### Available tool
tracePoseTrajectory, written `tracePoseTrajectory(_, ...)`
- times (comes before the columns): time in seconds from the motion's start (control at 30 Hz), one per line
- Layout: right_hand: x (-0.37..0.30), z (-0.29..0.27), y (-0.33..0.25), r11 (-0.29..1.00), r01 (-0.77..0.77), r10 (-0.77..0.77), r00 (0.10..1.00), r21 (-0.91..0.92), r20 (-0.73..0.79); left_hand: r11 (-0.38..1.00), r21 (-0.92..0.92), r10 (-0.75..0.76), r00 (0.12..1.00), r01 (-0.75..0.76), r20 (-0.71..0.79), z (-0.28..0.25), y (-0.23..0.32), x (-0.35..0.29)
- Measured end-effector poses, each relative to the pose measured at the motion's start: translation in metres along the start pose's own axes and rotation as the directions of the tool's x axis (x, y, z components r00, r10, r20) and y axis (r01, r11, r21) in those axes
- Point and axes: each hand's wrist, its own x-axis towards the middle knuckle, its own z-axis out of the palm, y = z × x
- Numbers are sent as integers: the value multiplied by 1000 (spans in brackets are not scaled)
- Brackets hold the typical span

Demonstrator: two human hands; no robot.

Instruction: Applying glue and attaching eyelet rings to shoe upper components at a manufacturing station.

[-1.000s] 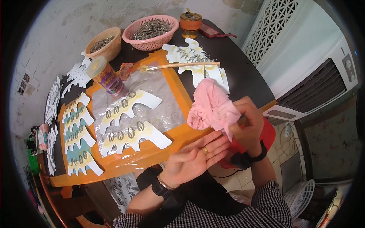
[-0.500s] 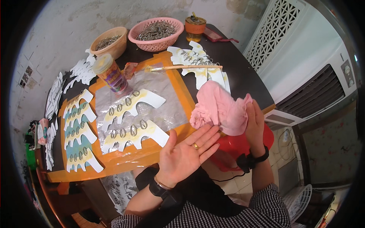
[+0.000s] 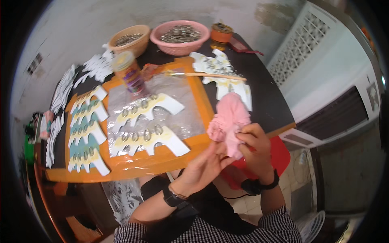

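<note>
My right hand (image 3: 256,148) pinches a crumpled pink cloth (image 3: 231,111) at the table's near right edge. My left hand (image 3: 200,166) is against the cloth's lower end, palm turned up, its fingers stretched out and partly covered by the cloth. To their left, two white notched cut-outs (image 3: 172,139) smeared with yellow lie on a plastic-covered sheet (image 3: 190,117), oval metal pieces standing along them. A brush (image 3: 210,75) with a wooden handle rests across more such white pieces (image 3: 222,87).
A lidded plastic jar (image 3: 129,75) stands behind the cut-outs. At the back are an orange bowl (image 3: 142,47) and a pink basket (image 3: 178,49) of metal pieces, and a drinking jar (image 3: 221,36). A red stool (image 3: 279,156) and white air cooler (image 3: 324,81) are at right.
My right hand has brought the cloth left and down onto my left hand's fingers, which were bare beside it. It now pinches the cloth with bent fingers. The whole view has shifted slightly.
</note>
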Motion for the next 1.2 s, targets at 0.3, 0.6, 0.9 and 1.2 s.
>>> tracePoseTrajectory(0.3,21,-28,22,984,-110,128,983,139,-128,811,582,-13,994,-55,112,18,25,-19)
tracePoseTrajectory(0.6,58,19,19,979,14,-15,1000,-203,-1,340,934,184,982,-105,44,20,84,-122)
tracePoseTrajectory(0.9,65,-2,-16,978,-202,211,934,-61,287,329,942,657,731,-59,-184,5,123,-169)
tracePoseTrajectory(1.2,64,-21,-22,940,-209,196,978,269,75,-214,943,826,563,256,34,-10,119,-156)
